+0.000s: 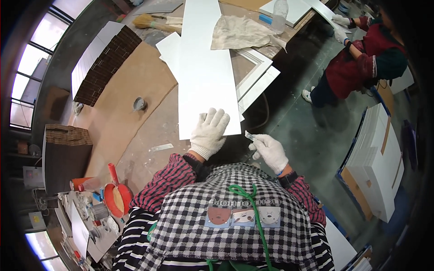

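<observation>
A long white board point(205, 67) lies lengthwise on the work table, its near end close to my body. My left hand point(209, 132), in a white knitted glove, rests flat on that near end with the fingers stretched out. Just right of the board's near corner, my right hand point(271, 152), gloved the same way, pinches a small flat metal blade point(250, 135) whose tip points up and left toward the board. A similar flat light strip point(161, 147) lies on the table left of my left hand.
A beige cloth point(242, 32) lies over the board's far right side, near a clear bottle point(280, 13). White frames point(258, 74) stick out on the right. Left are a small grey cup point(140, 104), stacked panels point(106, 63) and a red pan point(118, 198). A co-worker point(361, 63) stands far right.
</observation>
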The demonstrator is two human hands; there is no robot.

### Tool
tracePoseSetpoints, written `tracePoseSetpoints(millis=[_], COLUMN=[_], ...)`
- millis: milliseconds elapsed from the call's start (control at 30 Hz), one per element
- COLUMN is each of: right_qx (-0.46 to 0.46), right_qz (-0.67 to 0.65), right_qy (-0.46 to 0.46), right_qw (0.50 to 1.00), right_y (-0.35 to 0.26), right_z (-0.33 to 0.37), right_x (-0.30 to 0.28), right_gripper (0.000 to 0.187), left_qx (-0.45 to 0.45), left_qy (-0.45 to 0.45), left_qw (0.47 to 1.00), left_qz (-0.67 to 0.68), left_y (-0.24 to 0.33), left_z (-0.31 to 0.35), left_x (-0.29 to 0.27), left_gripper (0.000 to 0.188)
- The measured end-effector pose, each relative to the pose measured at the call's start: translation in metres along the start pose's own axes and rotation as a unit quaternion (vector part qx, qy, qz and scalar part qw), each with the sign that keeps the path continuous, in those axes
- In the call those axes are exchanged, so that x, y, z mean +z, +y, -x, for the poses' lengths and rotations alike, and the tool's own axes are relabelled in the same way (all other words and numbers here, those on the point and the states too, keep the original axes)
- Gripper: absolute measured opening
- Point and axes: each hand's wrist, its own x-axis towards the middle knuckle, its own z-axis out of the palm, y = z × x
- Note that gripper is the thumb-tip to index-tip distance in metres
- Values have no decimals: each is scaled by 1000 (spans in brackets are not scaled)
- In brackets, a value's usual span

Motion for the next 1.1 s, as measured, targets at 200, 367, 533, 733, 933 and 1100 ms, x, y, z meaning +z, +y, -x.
tracePoseSetpoints(millis=[200, 367, 533, 733, 933, 1100], right_qx=[-14, -37, -230, -294, -262, -208], right_qz=[82, 118, 341, 436, 457, 389], right_qy=[-21, 18, 58, 69, 79, 79], right_qw=[996, 992, 910, 848, 846, 894], right_y=[-13, -13, -9, -15, -14, 4], right_z=[8, 12, 10, 13, 14, 11], right_x=[4, 3, 0, 4, 6, -9], right_gripper=[30, 34, 36, 37, 38, 38], left_qx=[2, 9, 15, 13, 14, 18], left_qy=[21, 21, 40, 42, 42, 43], left_qw=[1000, 1000, 999, 999, 999, 999], left_qz=[2, 20, 23, 13, 6, 0], left_y=[-1, 0, -3, -4, -5, -3], left_z=[2, -1, 2, 3, 4, 4], left_x=[1, -5, -1, 1, 3, 1], left_gripper=[68, 65, 67, 69, 68, 65])
